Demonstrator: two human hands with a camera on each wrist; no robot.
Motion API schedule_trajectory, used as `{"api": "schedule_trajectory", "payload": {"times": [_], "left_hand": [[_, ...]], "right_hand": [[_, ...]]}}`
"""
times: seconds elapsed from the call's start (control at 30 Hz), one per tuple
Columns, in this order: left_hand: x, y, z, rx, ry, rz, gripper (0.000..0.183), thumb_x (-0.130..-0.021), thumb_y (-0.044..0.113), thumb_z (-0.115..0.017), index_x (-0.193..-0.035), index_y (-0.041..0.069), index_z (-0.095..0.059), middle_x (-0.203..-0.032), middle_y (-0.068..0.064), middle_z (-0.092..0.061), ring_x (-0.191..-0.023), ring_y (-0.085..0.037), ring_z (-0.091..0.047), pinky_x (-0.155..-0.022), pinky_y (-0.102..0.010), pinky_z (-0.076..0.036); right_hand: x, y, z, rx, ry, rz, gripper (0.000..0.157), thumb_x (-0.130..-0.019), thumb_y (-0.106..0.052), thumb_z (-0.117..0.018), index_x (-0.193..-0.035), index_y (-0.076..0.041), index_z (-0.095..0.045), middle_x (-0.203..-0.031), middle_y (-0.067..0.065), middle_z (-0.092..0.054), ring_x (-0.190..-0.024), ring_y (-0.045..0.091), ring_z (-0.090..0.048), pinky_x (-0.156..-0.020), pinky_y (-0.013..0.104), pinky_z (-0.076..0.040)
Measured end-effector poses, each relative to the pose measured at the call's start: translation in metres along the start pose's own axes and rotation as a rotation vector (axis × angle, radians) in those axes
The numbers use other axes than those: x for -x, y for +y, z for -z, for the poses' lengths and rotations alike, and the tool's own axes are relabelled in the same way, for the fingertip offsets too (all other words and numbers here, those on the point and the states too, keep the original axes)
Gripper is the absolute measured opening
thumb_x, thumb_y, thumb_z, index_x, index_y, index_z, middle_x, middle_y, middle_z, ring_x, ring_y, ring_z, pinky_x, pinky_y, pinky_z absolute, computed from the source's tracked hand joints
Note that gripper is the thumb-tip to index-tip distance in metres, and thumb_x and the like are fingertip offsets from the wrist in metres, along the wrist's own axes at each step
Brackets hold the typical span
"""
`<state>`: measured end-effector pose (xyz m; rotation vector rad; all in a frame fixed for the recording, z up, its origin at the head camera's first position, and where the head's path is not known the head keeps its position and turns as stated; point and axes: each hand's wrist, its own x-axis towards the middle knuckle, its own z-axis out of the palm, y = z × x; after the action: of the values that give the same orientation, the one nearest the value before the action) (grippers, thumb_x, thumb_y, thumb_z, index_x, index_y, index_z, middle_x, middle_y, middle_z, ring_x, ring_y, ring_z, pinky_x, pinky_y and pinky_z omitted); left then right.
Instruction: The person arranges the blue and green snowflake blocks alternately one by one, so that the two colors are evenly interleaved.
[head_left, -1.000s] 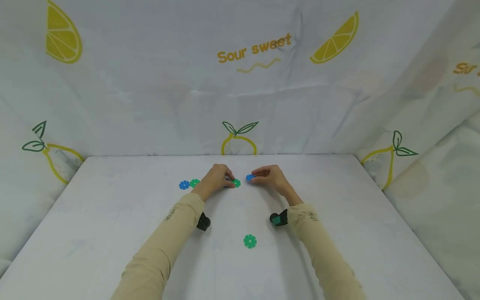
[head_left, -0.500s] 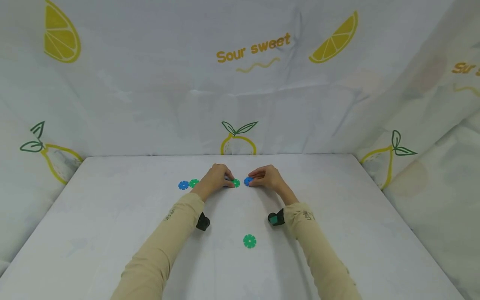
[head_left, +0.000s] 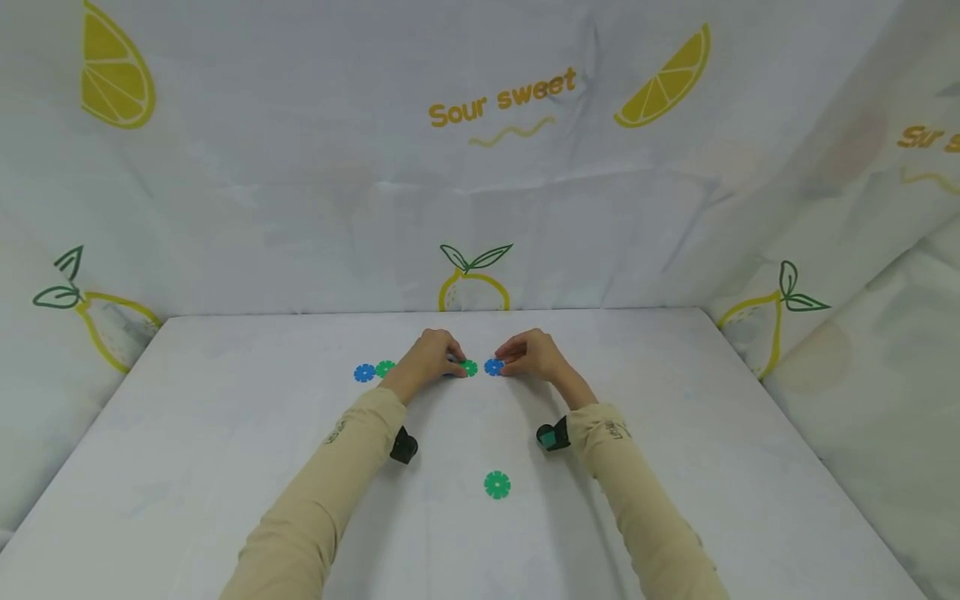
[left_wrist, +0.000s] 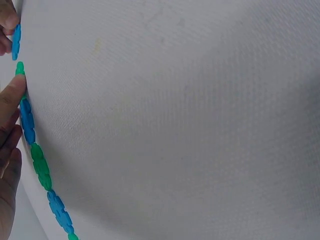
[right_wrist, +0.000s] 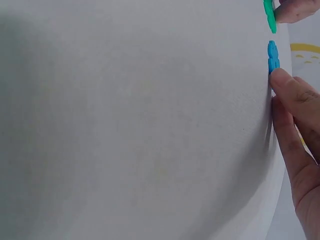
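My left hand (head_left: 429, 357) pinches the green notched interlocking disc (head_left: 469, 367) at the right end of a row of linked discs. The left wrist view shows that row as alternating green and blue pieces, including a blue disc (left_wrist: 60, 212) and a green disc (left_wrist: 41, 167). In the head view, the hand hides the row's middle; a blue disc (head_left: 364, 372) marks its left end. Between thumb and fingers, my right hand (head_left: 532, 354) holds another blue notched disc (head_left: 492, 367). A small gap separates it from the green end disc.
One loose green disc (head_left: 497, 484) lies on the white table (head_left: 187, 467), nearer to me than both hands. White cloth (head_left: 337, 167) with printed lemons hangs behind the table. Black wrist cameras (head_left: 403, 446) sit below both forearms.
My right hand has carried the blue disc slightly left and nearer to me, level with the green end disc. The left hand keeps its hold on the row. The head view has shifted slightly.
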<state>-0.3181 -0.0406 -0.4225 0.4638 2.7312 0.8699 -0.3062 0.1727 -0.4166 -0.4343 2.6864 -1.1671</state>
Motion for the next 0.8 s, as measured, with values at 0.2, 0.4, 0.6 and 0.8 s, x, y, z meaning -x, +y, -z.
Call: {"api": "schedule_trajectory", "payload": {"times": [0.2, 0.4, 0.6, 0.8], "left_hand": [[-0.001, -0.001, 0.0, -0.004, 0.005, -0.02, 0.019, -0.078, 0.016, -0.08, -0.095, 0.007, -0.076, -0.108, -0.007, -0.068, -0.108, -0.024, -0.058, -0.097, -0.037, -0.045], [0.001, 0.0, 0.0, -0.011, 0.008, -0.038, 0.019, -0.078, 0.014, -0.08, -0.095, 0.006, -0.075, -0.104, -0.006, -0.069, -0.105, -0.022, -0.06, -0.095, -0.035, -0.047], [0.003, 0.007, 0.005, -0.077, -0.03, -0.049, 0.022, -0.081, 0.015, -0.078, -0.1, 0.005, -0.074, -0.105, -0.007, -0.069, -0.1, -0.021, -0.061, -0.092, -0.034, -0.048], [0.003, 0.008, 0.006, -0.086, -0.059, -0.045, 0.023, -0.082, 0.016, -0.077, -0.103, 0.007, -0.074, -0.109, -0.006, -0.069, -0.106, -0.021, -0.059, -0.096, -0.035, -0.046]], "right_hand": [[-0.004, -0.004, -0.004, -0.005, -0.012, 0.032, 0.022, -0.077, 0.004, -0.077, -0.098, 0.006, -0.072, -0.097, 0.015, -0.072, -0.084, 0.022, -0.069, -0.076, 0.028, -0.055], [-0.007, -0.008, -0.006, 0.016, -0.019, 0.032, 0.022, -0.076, 0.003, -0.077, -0.097, 0.006, -0.071, -0.095, 0.016, -0.072, -0.082, 0.021, -0.069, -0.074, 0.027, -0.055], [-0.005, -0.013, -0.005, 0.017, -0.022, 0.009, 0.022, -0.076, 0.002, -0.078, -0.098, 0.007, -0.071, -0.095, 0.016, -0.072, -0.082, 0.022, -0.069, -0.072, 0.026, -0.055], [-0.007, -0.013, -0.005, 0.018, -0.026, -0.02, 0.022, -0.076, 0.003, -0.078, -0.097, 0.005, -0.071, -0.093, 0.014, -0.072, -0.08, 0.017, -0.068, -0.072, 0.025, -0.055]]}}
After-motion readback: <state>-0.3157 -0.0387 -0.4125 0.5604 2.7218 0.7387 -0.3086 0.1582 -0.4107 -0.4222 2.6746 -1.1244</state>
